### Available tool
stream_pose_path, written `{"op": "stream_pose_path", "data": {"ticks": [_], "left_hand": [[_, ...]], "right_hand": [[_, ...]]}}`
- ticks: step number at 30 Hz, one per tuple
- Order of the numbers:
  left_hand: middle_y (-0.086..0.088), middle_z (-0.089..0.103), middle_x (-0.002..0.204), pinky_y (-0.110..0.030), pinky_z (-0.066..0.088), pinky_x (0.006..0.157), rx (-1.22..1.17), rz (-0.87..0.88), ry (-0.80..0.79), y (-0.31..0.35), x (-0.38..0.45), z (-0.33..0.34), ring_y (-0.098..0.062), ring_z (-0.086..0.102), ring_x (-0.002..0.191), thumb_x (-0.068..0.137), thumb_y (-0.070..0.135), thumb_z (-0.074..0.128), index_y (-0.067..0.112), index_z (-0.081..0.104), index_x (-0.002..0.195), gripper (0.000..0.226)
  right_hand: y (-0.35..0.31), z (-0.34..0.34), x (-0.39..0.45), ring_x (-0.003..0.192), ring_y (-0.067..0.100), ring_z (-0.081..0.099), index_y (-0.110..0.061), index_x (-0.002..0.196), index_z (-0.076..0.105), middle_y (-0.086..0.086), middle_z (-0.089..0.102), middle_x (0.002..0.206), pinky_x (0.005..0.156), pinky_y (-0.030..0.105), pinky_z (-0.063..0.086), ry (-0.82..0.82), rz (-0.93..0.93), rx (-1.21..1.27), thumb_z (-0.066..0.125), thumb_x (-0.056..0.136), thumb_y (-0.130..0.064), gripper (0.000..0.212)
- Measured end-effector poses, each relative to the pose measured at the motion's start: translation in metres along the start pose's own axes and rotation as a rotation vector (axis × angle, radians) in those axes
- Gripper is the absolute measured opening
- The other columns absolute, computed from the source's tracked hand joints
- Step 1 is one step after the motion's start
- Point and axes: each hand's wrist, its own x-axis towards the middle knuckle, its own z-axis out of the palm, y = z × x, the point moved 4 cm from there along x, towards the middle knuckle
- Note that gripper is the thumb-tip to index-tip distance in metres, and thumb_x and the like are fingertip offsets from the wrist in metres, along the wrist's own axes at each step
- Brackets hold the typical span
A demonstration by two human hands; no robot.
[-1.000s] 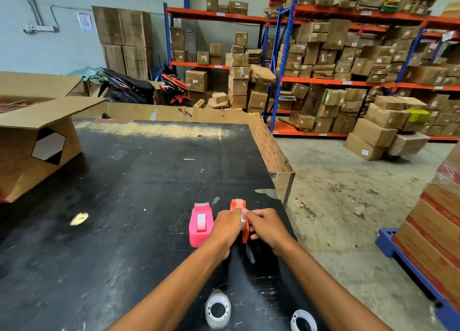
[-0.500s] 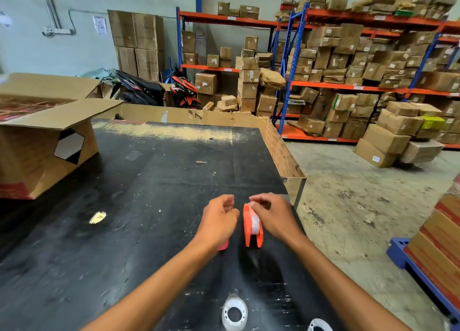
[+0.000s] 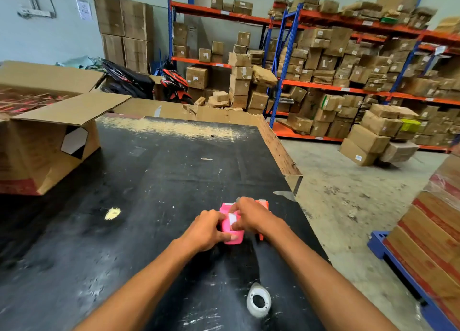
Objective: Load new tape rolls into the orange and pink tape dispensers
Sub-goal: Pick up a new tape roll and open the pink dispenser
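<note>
Two dispensers sit close together near the right edge of the black table (image 3: 149, 181), and both hands are on the pink dispenser (image 3: 232, 231). The left hand (image 3: 206, 231) wraps its left flank, thumb laid across the near end; the right hand (image 3: 254, 217) curls over it from the right, fingertips pinched at a white strip on top, probably the tape's free end. That suggests the pink one already holds a roll and is being threaded. The orange dispenser (image 3: 263, 203) stands just right of the pink one, mostly hidden behind the right hand, so whether it is loaded cannot be told. One white tape roll (image 3: 258, 303) lies flat, well nearer the person than the pink dispenser, outside any holder. Far left of the pink dispenser, an open cardboard box (image 3: 47, 151) shows red-printed packs, too blurred to identify.
</note>
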Motion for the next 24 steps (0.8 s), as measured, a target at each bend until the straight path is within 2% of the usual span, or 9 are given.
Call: {"op": "stream_pose_path", "data": {"ticks": [4,7,12,15,17,18,21,22,24], "left_hand": [[0.004,0.045,0.053,-0.029,0.029,0.052,0.022,0.023,0.009,-0.002,0.001,-0.001,-0.017,0.038,0.057,0.069,0.043,0.074,0.011,0.066,0.078,0.035],[0.006,0.045,0.053,-0.03,0.032,0.055,0.029,0.009,-0.009,-0.004,0.001,-0.001,-0.017,0.041,0.057,0.068,0.043,0.075,0.011,0.065,0.076,0.034],[-0.003,0.058,0.073,-0.034,0.04,0.064,0.073,-0.001,-0.067,0.002,0.004,-0.003,-0.028,0.053,0.071,0.068,0.042,0.074,0.015,0.06,0.077,0.032],[-0.006,0.069,0.101,-0.038,0.05,0.083,0.055,0.016,-0.107,-0.002,0.004,0.0,-0.028,0.062,0.098,0.064,0.046,0.073,0.017,0.062,0.105,0.052],[-0.005,0.057,0.129,-0.039,0.042,0.103,0.014,0.047,-0.035,0.003,-0.001,-0.003,-0.024,0.052,0.122,0.066,0.042,0.071,0.025,0.049,0.132,0.071],[-0.006,0.054,0.133,-0.038,0.039,0.107,-0.055,0.057,0.029,0.013,-0.009,-0.009,-0.023,0.049,0.125,0.072,0.034,0.069,0.021,0.048,0.135,0.068],[-0.007,0.067,0.094,-0.026,0.052,0.081,-0.502,-0.008,0.089,0.043,-0.035,-0.017,-0.017,0.064,0.086,0.086,0.024,0.061,0.011,0.071,0.097,0.02],[-0.008,0.067,0.079,-0.023,0.054,0.068,-0.638,-0.039,0.022,0.052,-0.042,-0.013,-0.015,0.064,0.07,0.087,0.029,0.06,0.01,0.072,0.082,0.023],[-0.01,0.069,0.067,-0.022,0.055,0.06,-0.726,-0.054,-0.062,0.062,-0.052,-0.004,-0.011,0.063,0.056,0.085,0.036,0.063,0.005,0.074,0.076,0.033]], "right_hand": [[-0.012,-0.001,-0.006,0.092,0.034,0.065,-0.012,0.091,0.066,0.012,0.066,0.097,0.075,0.036,0.037,0.106,-0.006,-0.184,0.057,0.073,-0.015,0.02],[-0.016,0.001,-0.018,0.102,0.037,0.06,-0.006,0.101,0.059,0.014,0.058,0.112,0.073,0.039,0.036,0.221,-0.044,-0.272,0.054,0.082,-0.016,0.022],[-0.004,-0.02,-0.064,0.094,0.029,0.058,-0.014,0.107,0.061,0.008,0.054,0.105,0.075,0.037,0.045,0.483,0.022,0.108,0.06,0.084,-0.03,0.028],[-0.001,-0.023,-0.088,0.086,0.026,0.058,-0.017,0.102,0.066,0.006,0.054,0.093,0.075,0.038,0.049,0.529,0.033,0.251,0.067,0.077,-0.029,0.027],[0.004,-0.02,-0.102,0.085,0.024,0.057,-0.017,0.105,0.067,0.004,0.052,0.088,0.074,0.036,0.047,0.546,0.051,0.283,0.07,0.075,-0.03,0.033],[0.006,-0.018,-0.108,0.084,0.023,0.056,-0.018,0.107,0.067,0.003,0.051,0.087,0.074,0.035,0.046,0.549,0.067,0.293,0.071,0.075,-0.03,0.035],[0.006,-0.014,-0.124,0.078,0.023,0.057,-0.022,0.108,0.066,0.002,0.049,0.083,0.073,0.038,0.048,0.553,0.054,0.278,0.07,0.075,-0.027,0.034],[0.003,-0.013,-0.127,0.075,0.022,0.055,-0.021,0.107,0.065,0.001,0.048,0.081,0.071,0.038,0.047,0.553,0.033,0.252,0.069,0.075,-0.026,0.032],[-0.002,-0.01,-0.134,0.071,0.015,0.05,-0.021,0.108,0.064,-0.002,0.045,0.078,0.064,0.03,0.043,0.565,-0.003,0.214,0.068,0.077,-0.023,0.032]]}}
